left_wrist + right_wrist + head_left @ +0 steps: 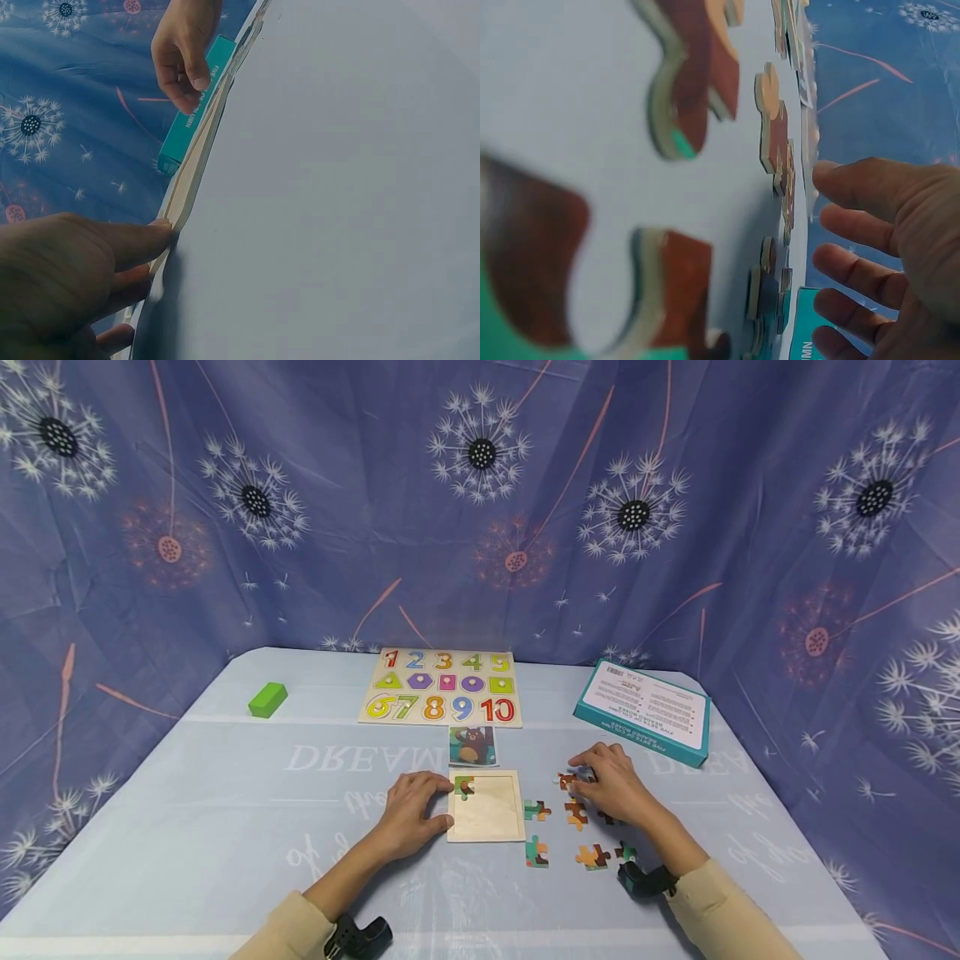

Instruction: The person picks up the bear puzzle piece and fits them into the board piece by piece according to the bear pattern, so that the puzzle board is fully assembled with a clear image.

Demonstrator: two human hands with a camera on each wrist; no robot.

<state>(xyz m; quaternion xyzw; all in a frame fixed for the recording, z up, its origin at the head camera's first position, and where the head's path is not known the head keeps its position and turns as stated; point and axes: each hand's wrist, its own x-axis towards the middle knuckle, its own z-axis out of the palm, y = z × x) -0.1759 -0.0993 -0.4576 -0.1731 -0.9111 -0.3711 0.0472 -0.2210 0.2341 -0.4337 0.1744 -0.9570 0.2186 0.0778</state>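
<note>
Resting my left hand [411,811] against the left edge of the wooden puzzle tray [486,807] at lower centre of the head view, I keep its fingers straight and together. My right hand [611,782], right of centre, pinches a brown puzzle piece [567,780] among loose pieces [576,816] on the table [225,793].

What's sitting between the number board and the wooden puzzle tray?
In the head view, a small bear picture card lies on the table between the number board and the puzzle tray.
</note>
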